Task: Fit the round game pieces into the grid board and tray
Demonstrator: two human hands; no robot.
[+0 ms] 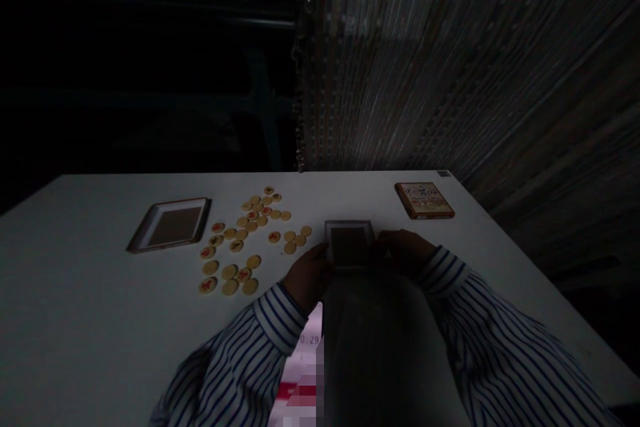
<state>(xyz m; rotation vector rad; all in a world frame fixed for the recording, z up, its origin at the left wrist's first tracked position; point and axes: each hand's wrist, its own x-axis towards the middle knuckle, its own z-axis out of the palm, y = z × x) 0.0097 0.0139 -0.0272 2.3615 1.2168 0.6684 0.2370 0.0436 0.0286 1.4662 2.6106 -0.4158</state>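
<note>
Between my hands is an open shallow box (349, 245), tilted so its dark inner bottom shows. My left hand (310, 275) grips its left side and my right hand (403, 250) its right side; the fingers are partly in shadow. Left of the box, round xiangqi pieces (230, 271) lie scattered on the white table. Some show red or dark characters, others a plain face.
A second open box part (173, 225) rests at the left of the table (100, 313). Toward the back right lies a flat box with a printed cover (425, 200). A lit screen (303, 367) shows below my left wrist. Behind the table hangs a bead-like curtain (375, 80).
</note>
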